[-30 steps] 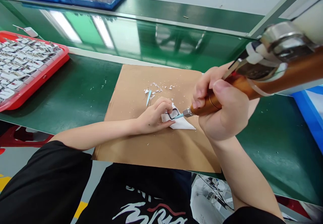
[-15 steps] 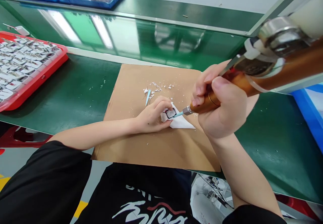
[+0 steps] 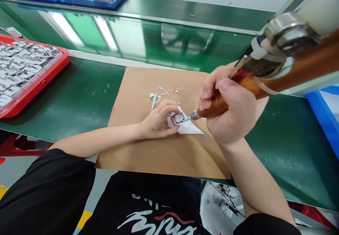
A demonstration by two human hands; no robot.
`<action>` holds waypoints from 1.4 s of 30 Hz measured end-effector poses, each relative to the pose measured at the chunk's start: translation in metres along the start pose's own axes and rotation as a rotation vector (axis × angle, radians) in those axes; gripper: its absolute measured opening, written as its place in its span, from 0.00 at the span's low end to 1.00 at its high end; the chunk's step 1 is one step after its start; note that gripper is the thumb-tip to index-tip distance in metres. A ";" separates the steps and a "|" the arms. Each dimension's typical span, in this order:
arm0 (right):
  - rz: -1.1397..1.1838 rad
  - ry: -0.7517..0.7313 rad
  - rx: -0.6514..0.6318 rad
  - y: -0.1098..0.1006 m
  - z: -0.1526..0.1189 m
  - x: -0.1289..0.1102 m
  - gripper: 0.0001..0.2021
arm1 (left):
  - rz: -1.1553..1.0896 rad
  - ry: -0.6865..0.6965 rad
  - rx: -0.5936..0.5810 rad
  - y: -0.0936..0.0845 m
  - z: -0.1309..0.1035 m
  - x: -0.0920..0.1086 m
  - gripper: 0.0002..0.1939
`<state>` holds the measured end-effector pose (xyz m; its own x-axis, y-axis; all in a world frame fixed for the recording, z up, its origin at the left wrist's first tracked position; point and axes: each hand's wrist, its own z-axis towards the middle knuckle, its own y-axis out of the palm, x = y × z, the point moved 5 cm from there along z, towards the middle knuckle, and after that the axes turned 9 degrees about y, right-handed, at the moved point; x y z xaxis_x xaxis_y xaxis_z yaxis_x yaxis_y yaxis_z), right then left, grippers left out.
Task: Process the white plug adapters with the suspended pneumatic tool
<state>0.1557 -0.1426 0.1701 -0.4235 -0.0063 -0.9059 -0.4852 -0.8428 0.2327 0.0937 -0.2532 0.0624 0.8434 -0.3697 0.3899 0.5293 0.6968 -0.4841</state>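
Note:
My left hand (image 3: 161, 120) is closed on a small white plastic part (image 3: 173, 121) with a dark outline around its opening. Beneath the part lies a white triangular sheet (image 3: 192, 127) on the brown cardboard (image 3: 143, 155). Wrapped round an orange-brown cylindrical dispensing gun (image 3: 215, 106) with a metal collar, my right hand (image 3: 233, 111) has its thumb on top near the lever. The gun's pale blue tapered tip (image 3: 186, 119) meets the edge of the white part's opening; contact is too small to confirm.
A loose light blue tip (image 3: 154, 101) lies among white scraps (image 3: 162, 92) on the cardboard. At left stands a red tray (image 3: 50, 76) of white parts. Blue trays (image 3: 118, 3) of metal-looking pieces sit on the back shelf. A blue bin (image 3: 321, 118) is at right.
The white part has tilted slightly in my left hand, and the gun's tip has shifted a little along its opening. The whole view has moved slightly.

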 end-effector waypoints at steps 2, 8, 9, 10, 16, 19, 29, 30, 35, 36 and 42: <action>-0.004 0.003 0.003 0.000 0.000 0.000 0.11 | 0.001 0.007 -0.001 0.000 0.000 0.000 0.22; -0.034 -0.001 0.014 0.000 -0.001 0.000 0.12 | 0.001 0.005 -0.014 0.000 0.001 0.000 0.21; -0.042 0.002 0.017 -0.001 -0.001 0.000 0.13 | -0.001 0.000 -0.020 0.000 0.001 0.000 0.21; -0.047 0.005 0.018 -0.001 -0.001 0.000 0.13 | -0.005 -0.004 -0.026 0.000 0.001 0.000 0.21; -0.033 0.002 0.002 0.000 -0.001 -0.001 0.11 | -0.013 -0.007 -0.032 0.001 0.001 0.000 0.21; -0.042 0.010 0.007 0.001 -0.001 -0.001 0.12 | -0.020 -0.013 -0.038 0.001 0.001 0.000 0.21; -0.025 0.036 0.024 -0.001 -0.001 0.002 0.11 | -0.019 -0.045 -0.066 0.003 -0.002 -0.003 0.22; -0.035 0.045 0.031 -0.001 -0.001 0.003 0.11 | -0.017 -0.056 -0.082 0.004 -0.003 -0.004 0.21; -0.041 0.042 0.052 -0.003 -0.001 0.003 0.12 | -0.011 -0.111 -0.151 0.007 -0.005 -0.007 0.21; -0.035 0.039 0.046 -0.003 -0.001 0.003 0.11 | -0.014 -0.120 -0.157 0.008 -0.005 -0.007 0.20; 0.007 0.015 0.027 -0.005 0.003 0.007 0.09 | -0.031 -0.160 -0.193 0.008 -0.005 -0.012 0.21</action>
<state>0.1528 -0.1368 0.1637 -0.4153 -0.0203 -0.9095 -0.5032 -0.8278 0.2482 0.0882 -0.2456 0.0498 0.8093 -0.2763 0.5184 0.5754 0.5504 -0.6049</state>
